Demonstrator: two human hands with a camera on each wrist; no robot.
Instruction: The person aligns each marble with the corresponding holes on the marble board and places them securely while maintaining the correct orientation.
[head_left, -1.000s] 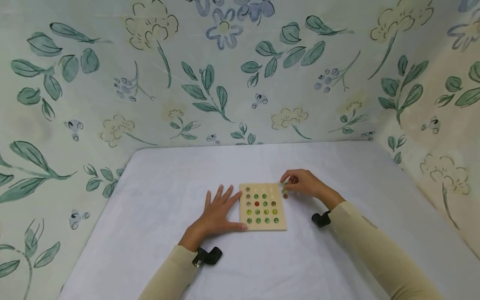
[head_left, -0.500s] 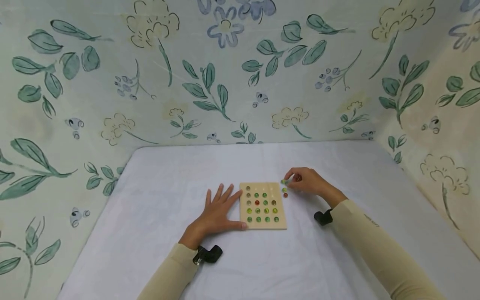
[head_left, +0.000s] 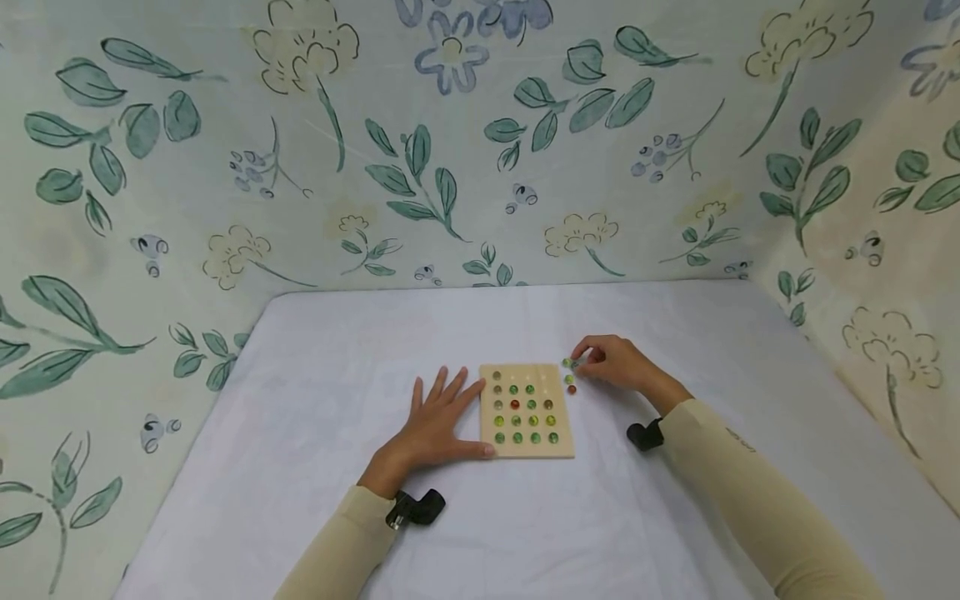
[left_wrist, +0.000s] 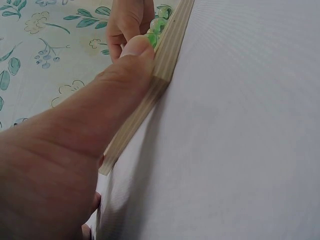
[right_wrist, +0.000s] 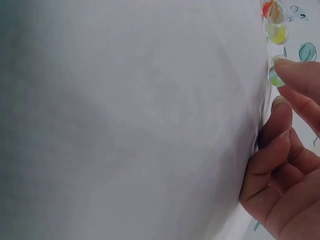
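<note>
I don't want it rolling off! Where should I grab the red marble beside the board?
Probably pinch the red marble around its middle, coming down from the right: it's round, and the board sits close on its left, a yellow-green marble just behind.

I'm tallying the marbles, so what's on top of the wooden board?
Marbles, mostly green or yellow, plus a red one, sit on the wooden board. The left hand covers small bits of its left edge; those cannot be seen.

Hands (head_left: 431, 429): 2 | board (head_left: 523, 412): 1 | marbles (head_left: 515, 404): 20 — 16 on board, 4 off | wrist cameras (head_left: 645, 435): 2
</note>
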